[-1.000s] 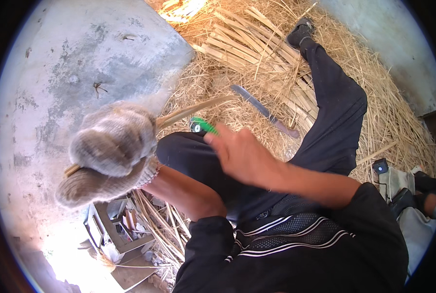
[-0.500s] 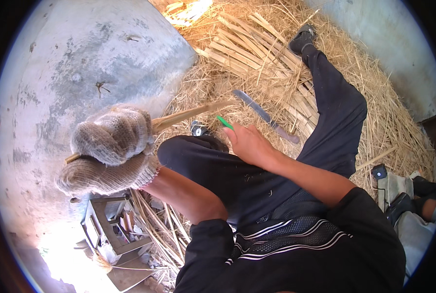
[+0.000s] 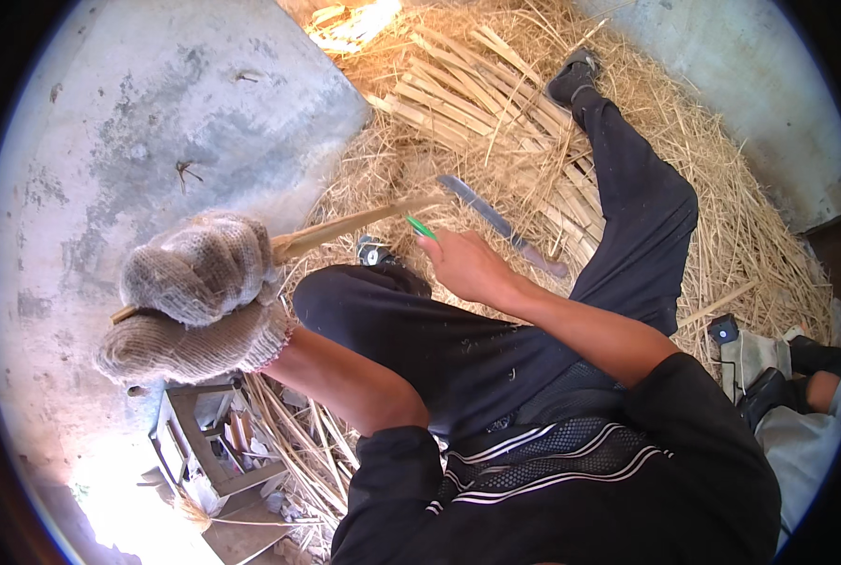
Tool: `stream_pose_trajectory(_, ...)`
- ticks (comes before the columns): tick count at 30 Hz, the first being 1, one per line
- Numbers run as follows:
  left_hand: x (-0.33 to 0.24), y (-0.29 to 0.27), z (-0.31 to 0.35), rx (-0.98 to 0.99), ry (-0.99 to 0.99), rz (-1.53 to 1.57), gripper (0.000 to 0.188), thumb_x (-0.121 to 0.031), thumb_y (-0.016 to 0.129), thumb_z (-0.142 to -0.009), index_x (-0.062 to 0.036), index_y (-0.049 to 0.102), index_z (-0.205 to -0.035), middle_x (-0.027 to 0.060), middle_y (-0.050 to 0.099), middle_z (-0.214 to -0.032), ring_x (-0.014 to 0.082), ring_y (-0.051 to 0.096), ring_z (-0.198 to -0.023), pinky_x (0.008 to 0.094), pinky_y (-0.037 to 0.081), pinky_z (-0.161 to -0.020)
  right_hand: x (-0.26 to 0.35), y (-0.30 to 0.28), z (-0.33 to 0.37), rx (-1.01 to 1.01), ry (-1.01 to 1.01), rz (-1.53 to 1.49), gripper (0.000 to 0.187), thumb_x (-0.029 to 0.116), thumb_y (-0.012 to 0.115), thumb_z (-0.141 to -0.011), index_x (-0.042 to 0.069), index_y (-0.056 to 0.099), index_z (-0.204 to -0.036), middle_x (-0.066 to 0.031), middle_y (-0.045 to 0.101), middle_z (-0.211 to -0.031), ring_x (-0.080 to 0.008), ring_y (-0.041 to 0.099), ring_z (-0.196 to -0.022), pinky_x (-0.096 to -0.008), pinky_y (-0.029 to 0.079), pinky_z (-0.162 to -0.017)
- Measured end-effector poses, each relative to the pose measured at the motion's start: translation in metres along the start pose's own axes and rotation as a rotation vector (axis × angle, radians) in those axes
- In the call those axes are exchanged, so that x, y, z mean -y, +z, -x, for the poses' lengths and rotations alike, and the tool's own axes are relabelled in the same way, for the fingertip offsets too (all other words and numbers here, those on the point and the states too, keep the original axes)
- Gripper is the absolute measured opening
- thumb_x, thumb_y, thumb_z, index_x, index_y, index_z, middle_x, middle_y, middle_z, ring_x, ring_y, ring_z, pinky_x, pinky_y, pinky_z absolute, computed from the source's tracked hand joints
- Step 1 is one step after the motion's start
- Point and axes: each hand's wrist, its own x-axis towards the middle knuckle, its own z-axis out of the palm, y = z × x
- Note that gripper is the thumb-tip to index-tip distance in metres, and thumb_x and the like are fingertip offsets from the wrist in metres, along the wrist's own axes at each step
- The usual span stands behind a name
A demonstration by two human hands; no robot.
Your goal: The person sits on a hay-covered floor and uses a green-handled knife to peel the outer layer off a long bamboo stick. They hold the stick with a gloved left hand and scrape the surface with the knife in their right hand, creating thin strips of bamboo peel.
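Note:
My left hand (image 3: 190, 292), in a thick grey knitted glove, is closed around a split bamboo strip (image 3: 354, 223). The strip's broad end slants up to the right, and a short stub pokes out at the glove's other side. Bare and closed, my right hand (image 3: 472, 271) grips a slim green tool (image 3: 419, 226) whose tip points up-left, just below the strip. Most of that tool is hidden in the fist, so its kind is unclear. Beyond the right hand, a long-bladed knife (image 3: 491, 215) with a wooden handle lies on the shavings.
Split bamboo strips (image 3: 458, 99) lie piled on straw-like shavings (image 3: 759, 235) around my legs. A pale, stained wall (image 3: 204, 104) rises on the left. At lower left stands a wooden frame (image 3: 199, 447) with scraps. Another person's leg (image 3: 801, 414) shows at far right.
The whole view has shifted slightly, so everything sits a little further left. The green tool's tip has turned a little relative to the strip. Both hands keep their holds.

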Motion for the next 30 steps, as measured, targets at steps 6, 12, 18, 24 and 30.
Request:
stream_pose_trajectory(6,0.005,0.009,0.001,0.001,0.001,-0.034,0.059,-0.068,0.049,-0.088,-0.0179,0.039,-0.059,-0.0062,0.032,-0.045,0.0079,0.030,-0.034,0.0240,0.033,-0.031,0.044,-0.012,0.013,-0.069,-0.216,-0.028,0.037,0.031,0.044,-0.100,-0.003,0.059,-0.096,-0.0266,0.063,-0.074,-0.0470,0.062,-0.066,-0.0528,0.050,-0.064)
stream_pose_trajectory(12,0.003,0.002,-0.001,-0.104,0.001,0.028,0.059,-0.068,0.051,-0.088,-0.0174,0.039,-0.059,-0.0059,0.029,-0.045,0.0076,0.028,-0.035,0.0244,0.029,-0.031,-0.025,0.006,-0.029,-0.009,0.050,0.113,0.036,0.030,0.041,-0.100,-0.001,0.059,-0.092,-0.0260,0.064,-0.073,-0.0469,0.063,-0.069,-0.0532,0.053,-0.066)
stream_pose_trajectory(18,0.002,-0.005,0.005,-0.045,0.004,-0.007,0.058,-0.067,0.049,-0.089,-0.0184,0.039,-0.060,-0.0058,0.028,-0.046,0.0073,0.027,-0.035,0.0241,0.029,-0.031,0.020,0.010,-0.007,-0.005,-0.049,-0.039,0.045,0.033,0.041,-0.101,-0.007,0.061,-0.093,-0.0302,0.062,-0.072,-0.0475,0.063,-0.069,-0.0545,0.050,-0.067)
stream_pose_trajectory(24,-0.003,-0.003,0.003,-0.114,0.008,-0.023,0.059,-0.069,0.048,-0.088,-0.0183,0.039,-0.060,-0.0058,0.028,-0.046,0.0076,0.028,-0.036,0.0244,0.030,-0.032,-0.056,0.016,-0.033,0.139,0.171,0.049,0.042,0.032,0.042,-0.101,-0.006,0.058,-0.095,-0.0291,0.060,-0.066,-0.0482,0.061,-0.068,-0.0551,0.047,-0.069)
stream_pose_trajectory(30,0.003,-0.001,0.007,-0.143,-0.013,-0.027,0.059,-0.069,0.049,-0.088,-0.0175,0.040,-0.060,-0.0056,0.030,-0.045,0.0084,0.029,-0.037,0.0253,0.029,-0.034,-0.016,0.018,-0.020,-0.025,0.004,-0.031,0.036,0.028,0.044,-0.100,-0.004,0.059,-0.096,-0.0280,0.063,-0.077,-0.0436,0.063,-0.072,-0.0520,0.050,-0.069)
